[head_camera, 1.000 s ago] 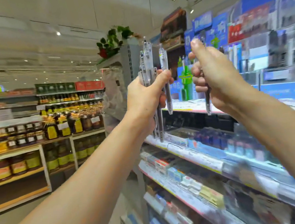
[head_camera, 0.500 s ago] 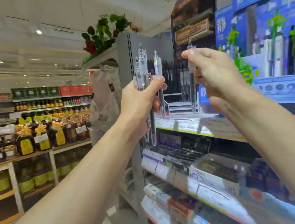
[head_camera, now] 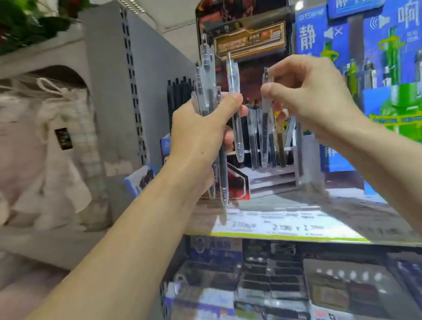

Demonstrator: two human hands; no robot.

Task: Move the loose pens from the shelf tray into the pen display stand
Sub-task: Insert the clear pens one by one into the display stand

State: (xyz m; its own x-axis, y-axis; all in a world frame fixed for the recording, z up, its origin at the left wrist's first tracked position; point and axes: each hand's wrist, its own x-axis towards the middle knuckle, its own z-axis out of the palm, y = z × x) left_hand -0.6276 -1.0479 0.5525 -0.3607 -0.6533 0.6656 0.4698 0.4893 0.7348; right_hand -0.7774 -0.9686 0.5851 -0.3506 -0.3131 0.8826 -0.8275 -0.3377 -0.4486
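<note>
My left hand [head_camera: 202,134] grips a bunch of several clear-barrelled pens [head_camera: 206,79], held upright at chest height. One pen of the bunch [head_camera: 238,118] stands apart to the right, pinned by my thumb. My right hand [head_camera: 312,96] pinches a single clear pen [head_camera: 267,108] near its top, tip down. Behind both hands stands the pen display stand [head_camera: 248,27], a dark printed backboard with clear tiered slots [head_camera: 271,175] at its base. A few pens stand in the slots. The single pen hangs just in front of those slots.
A row of black pens [head_camera: 179,93] stands left of the stand against the grey shelf upright [head_camera: 113,92]. Blue and green pen displays [head_camera: 393,58] fill the right. The shelf edge with price labels [head_camera: 281,226] runs below, with boxed stationery [head_camera: 276,286] underneath.
The view has swung right and closed in on the display stand. My right hand has lowered its single pen toward the slots. My left hand keeps holding the bunch.
</note>
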